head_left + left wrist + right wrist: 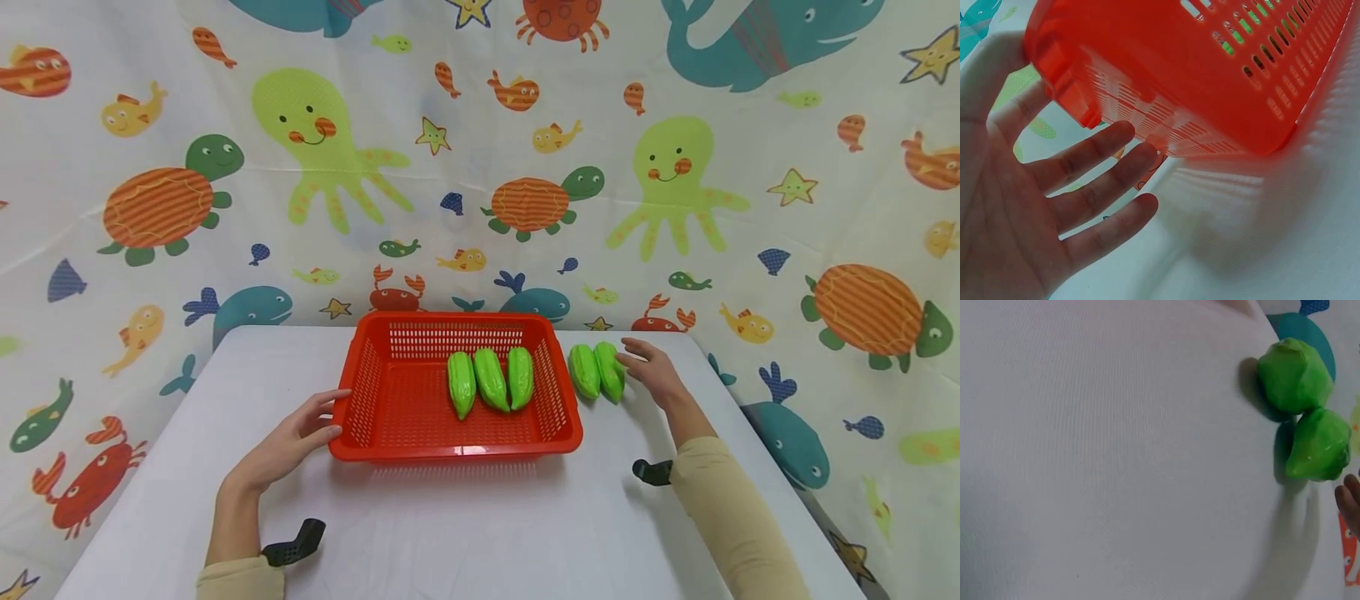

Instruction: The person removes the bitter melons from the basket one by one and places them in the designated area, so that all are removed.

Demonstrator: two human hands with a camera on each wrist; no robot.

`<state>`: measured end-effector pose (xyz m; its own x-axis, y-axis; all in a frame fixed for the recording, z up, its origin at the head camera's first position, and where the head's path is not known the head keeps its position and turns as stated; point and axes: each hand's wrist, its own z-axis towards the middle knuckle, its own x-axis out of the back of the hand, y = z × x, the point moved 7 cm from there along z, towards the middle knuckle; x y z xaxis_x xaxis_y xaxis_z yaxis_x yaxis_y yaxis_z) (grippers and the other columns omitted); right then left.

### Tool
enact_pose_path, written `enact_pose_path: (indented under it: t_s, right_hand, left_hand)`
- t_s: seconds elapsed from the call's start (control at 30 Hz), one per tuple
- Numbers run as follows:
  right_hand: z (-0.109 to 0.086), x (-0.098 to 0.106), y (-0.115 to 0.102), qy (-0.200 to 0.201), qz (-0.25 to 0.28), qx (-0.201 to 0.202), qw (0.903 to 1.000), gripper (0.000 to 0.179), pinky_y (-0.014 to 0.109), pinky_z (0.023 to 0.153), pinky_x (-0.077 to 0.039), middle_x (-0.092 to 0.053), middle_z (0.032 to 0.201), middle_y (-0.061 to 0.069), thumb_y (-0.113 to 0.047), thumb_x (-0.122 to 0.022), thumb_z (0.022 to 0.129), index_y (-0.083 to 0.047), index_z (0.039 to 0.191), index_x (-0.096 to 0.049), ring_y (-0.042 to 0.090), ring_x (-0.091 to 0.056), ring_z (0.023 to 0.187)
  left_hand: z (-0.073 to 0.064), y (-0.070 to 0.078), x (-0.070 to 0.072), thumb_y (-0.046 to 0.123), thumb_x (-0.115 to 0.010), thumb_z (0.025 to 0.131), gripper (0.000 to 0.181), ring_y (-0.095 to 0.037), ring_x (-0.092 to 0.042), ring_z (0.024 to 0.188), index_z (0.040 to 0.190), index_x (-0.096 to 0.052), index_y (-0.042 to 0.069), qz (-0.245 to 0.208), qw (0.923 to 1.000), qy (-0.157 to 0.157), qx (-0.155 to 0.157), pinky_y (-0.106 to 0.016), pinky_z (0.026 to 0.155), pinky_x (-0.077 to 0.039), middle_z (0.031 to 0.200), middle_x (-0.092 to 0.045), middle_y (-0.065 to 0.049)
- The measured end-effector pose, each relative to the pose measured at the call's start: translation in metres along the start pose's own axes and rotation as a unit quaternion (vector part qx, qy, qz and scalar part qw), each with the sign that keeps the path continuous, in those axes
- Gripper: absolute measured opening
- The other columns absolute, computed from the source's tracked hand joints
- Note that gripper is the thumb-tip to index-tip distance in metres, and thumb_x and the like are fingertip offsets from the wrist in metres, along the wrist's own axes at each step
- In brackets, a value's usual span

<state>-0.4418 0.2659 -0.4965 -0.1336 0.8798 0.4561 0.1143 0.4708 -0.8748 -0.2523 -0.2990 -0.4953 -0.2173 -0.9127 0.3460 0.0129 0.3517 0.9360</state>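
My left hand [292, 429] is at the left rim of a red plastic basket [408, 404]. In the left wrist view its thumb and index finger meet the rim of the basket [1147, 69], while the other fingers spread out below. Inside the basket lie three glossy green ridged fruits, left [462, 385], middle [491, 380] and right [520, 379]. Right of the basket, two more lie side by side, a left one [583, 372] and a right one [609, 372]. My right hand [656, 373] hovers beside that right one, fingers extended and holding nothing.
A white-covered table [450, 533] carries everything. Behind it hangs a curtain [420, 275] printed with sea animals. Dark wrist-worn camera mounts stick out at the left wrist [294, 543] and right wrist [651, 472].
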Motion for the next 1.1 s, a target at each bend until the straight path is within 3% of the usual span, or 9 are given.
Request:
enact_pose_path:
  t_s: [0.33,0.63,0.83,1.1]
  right_hand:
    - [-0.007,0.002,-0.028,0.068,0.105,-0.018,0.992,0.072,0.043,0.113,-0.032,-0.029,0.156,0.016,-0.036,-0.063,0.096,-0.009,0.153,-0.029,0.031,-0.035,0.14]
    - [-0.02,-0.01,-0.065,0.064,0.186,0.009,0.9805,0.073,0.04,0.113,-0.031,-0.03,0.156,0.012,-0.035,-0.066,0.094,-0.011,0.153,-0.03,0.027,-0.035,0.14]
    - [-0.029,-0.019,-0.091,0.028,0.156,0.038,0.9866,0.076,0.043,0.113,-0.031,-0.031,0.156,0.013,-0.04,-0.065,0.093,-0.013,0.154,-0.029,0.029,-0.037,0.139]
    - [-0.043,-0.036,-0.129,-0.028,0.069,0.077,0.9943,0.071,0.047,0.11,-0.036,-0.033,0.155,0.01,-0.04,-0.062,0.095,-0.017,0.154,-0.029,0.032,-0.038,0.137]
  left_hand:
    - [0.0,0.001,0.0,0.034,-0.065,0.094,0.062,-0.041,-0.046,0.127,0.149,-0.037,0.026,0.002,1.0,0.002,-0.001,-0.054,0.093,-0.05,0.147,-0.039,-0.016]
    - [-0.001,0.002,0.0,0.034,-0.065,0.093,0.064,-0.041,-0.046,0.127,0.149,-0.035,0.026,0.0,1.0,0.002,0.003,-0.053,0.093,-0.05,0.147,-0.038,-0.016]
    - [0.0,0.001,-0.001,0.033,-0.064,0.094,0.063,-0.041,-0.046,0.127,0.149,-0.035,0.025,-0.001,1.0,-0.001,0.003,-0.052,0.092,-0.051,0.147,-0.038,-0.017]
    - [-0.002,0.001,-0.001,0.034,-0.064,0.094,0.064,-0.041,-0.045,0.128,0.15,-0.034,0.026,0.002,1.0,-0.001,0.006,-0.054,0.093,-0.05,0.147,-0.038,-0.017]
